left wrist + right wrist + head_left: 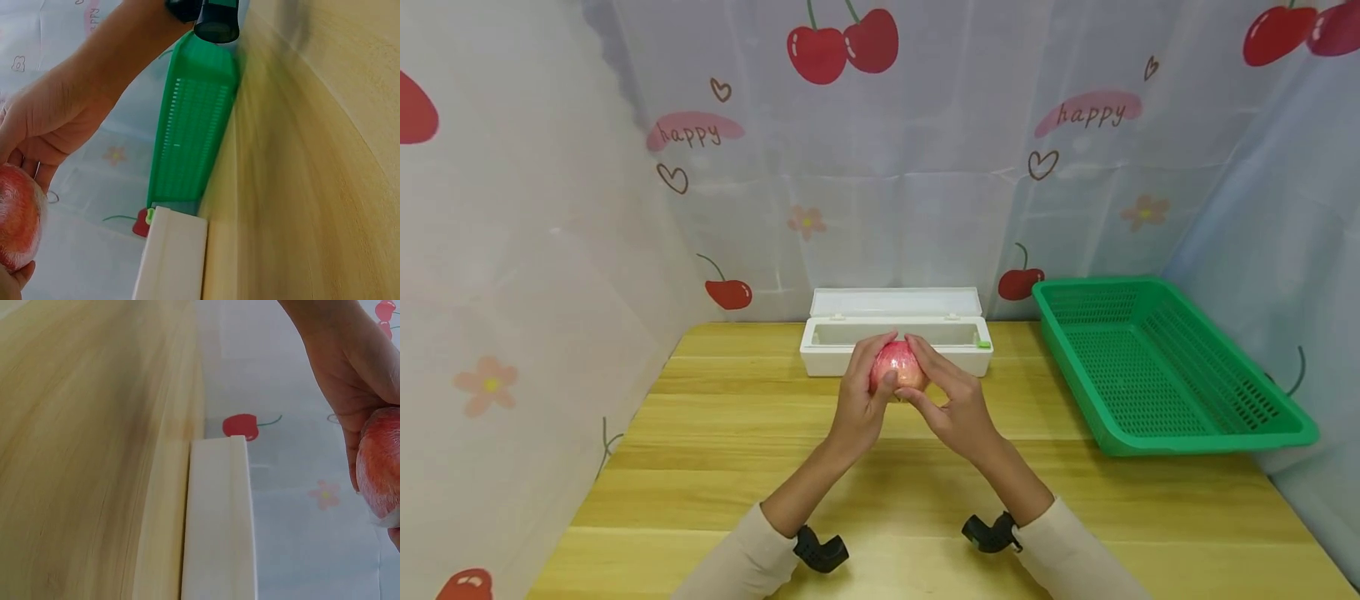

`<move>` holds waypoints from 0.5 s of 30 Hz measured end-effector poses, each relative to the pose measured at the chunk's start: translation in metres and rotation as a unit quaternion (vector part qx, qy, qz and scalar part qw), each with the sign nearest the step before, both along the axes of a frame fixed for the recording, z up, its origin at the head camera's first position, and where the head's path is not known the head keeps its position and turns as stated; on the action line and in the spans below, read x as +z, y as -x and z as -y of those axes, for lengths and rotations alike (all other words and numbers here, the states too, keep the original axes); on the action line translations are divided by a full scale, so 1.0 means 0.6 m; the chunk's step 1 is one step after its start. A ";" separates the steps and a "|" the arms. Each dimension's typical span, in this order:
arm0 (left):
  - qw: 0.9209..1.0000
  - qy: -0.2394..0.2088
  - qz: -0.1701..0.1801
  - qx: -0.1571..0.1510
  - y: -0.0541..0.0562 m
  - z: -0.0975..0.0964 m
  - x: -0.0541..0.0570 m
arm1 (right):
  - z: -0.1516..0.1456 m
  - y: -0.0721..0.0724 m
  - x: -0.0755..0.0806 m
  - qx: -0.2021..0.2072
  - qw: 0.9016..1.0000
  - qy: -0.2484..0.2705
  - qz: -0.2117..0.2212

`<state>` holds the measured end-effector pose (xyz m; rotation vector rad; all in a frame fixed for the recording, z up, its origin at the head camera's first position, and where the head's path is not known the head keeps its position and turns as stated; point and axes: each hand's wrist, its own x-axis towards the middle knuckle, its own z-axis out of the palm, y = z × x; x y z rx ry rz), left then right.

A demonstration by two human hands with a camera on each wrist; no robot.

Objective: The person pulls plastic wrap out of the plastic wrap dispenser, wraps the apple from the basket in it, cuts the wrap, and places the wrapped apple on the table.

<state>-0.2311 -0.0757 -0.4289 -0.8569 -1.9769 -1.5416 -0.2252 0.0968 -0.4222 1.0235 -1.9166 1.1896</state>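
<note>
In the head view, both hands hold a red-pink apple [897, 363] in shiny clear film above the table. The left hand [862, 398] curls round its left side, with the thumb on its near face. From the other side, the right hand [957, 408] grips it with bent fingers and a thumb near its lower edge. Crinkled film shows on the apple [19, 215] in the left wrist view. A loose flap of film hangs at the underside of the apple [382, 465] in the right wrist view. Behind the hands stands a white film dispenser box [822, 362], lid raised.
A small green slider [983, 344] sits at the right end of the dispenser's front edge. The green plastic basket [1105, 417] stands at the right on the wooden table [730, 467]. A printed curtain [917, 225] hangs behind and at both sides.
</note>
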 end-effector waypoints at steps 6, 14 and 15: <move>1.000 -0.023 0.013 0.001 -0.012 0.002 0.021 | 0.000 0.001 0.000 0.023 1.000 -0.004 0.016; 0.999 -0.001 -0.003 -0.033 -0.021 0.003 0.042 | 0.001 0.003 -0.001 0.023 1.000 0.018 0.007; 0.999 0.003 -0.006 -0.033 -0.015 0.003 0.036 | 0.001 0.003 -0.001 0.024 0.999 0.020 0.009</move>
